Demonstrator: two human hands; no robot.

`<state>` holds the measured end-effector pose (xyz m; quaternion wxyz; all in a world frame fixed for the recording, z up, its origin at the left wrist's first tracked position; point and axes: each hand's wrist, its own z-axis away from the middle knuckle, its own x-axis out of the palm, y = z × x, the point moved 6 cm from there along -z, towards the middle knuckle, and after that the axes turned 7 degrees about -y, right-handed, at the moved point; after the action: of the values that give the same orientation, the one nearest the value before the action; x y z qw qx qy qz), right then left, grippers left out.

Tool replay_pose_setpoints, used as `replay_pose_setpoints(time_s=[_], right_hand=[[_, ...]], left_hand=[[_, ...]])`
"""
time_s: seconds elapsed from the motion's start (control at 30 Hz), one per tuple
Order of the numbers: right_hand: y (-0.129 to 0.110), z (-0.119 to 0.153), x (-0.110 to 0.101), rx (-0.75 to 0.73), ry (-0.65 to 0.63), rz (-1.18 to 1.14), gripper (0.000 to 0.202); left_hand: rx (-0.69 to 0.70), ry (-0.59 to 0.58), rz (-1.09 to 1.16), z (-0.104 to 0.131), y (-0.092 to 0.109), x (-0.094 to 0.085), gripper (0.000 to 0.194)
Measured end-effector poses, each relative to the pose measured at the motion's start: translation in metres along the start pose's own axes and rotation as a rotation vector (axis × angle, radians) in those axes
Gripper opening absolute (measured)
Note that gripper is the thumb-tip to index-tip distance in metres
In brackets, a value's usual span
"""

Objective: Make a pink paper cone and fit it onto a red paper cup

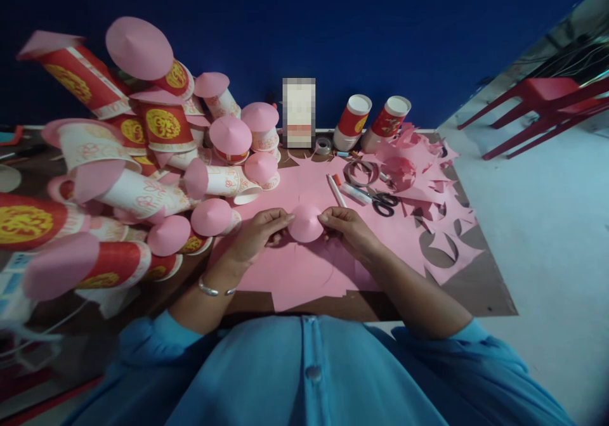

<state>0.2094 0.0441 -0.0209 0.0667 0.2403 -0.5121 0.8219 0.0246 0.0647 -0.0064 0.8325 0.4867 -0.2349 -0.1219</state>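
Observation:
Between my two hands is a small pink paper cone (pixel 306 224), its tip toward me. My left hand (pixel 266 231) pinches its left edge between thumb and fingers. On the opposite edge, my right hand (pixel 346 228) grips it the same way. Beneath the cone lie pink paper sheets (pixel 295 271) spread over the table. Just beyond my right hand are a white marker (pixel 336 190), a glue bottle (pixel 356 193) and black-handled scissors (pixel 384 204). The undersides of the fingers are partly hidden.
Several paper cups with pink cone tops (pixel 171 122) crowd the left side. Two red-and-white cup stacks (pixel 353 122) stand at the back near a roll of tape (pixel 323 146). Cut pink scraps (pixel 440 248) cover the table's right end. A red stool (pixel 542 106) stands beyond it.

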Motion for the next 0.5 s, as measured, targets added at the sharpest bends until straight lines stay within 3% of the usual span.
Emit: replay_pose_setpoints(time_s=[0.17, 0.33, 0.5], right_hand=[[-0.004, 0.0, 0.001, -0.024, 0.033, 0.018, 0.047], [-0.003, 0.0, -0.001, -0.034, 0.028, 0.087, 0.049], [-0.001, -0.001, -0.005, -0.021, -0.008, 0.148, 0.053]], left_hand=[[-0.038, -0.076, -0.098, 0.003, 0.002, -0.002, 0.053], [0.008, 0.07, -0.201, 0.001, 0.013, -0.013, 0.051], [0.035, 0.039, -0.216, -0.008, 0.019, -0.006, 0.05]])
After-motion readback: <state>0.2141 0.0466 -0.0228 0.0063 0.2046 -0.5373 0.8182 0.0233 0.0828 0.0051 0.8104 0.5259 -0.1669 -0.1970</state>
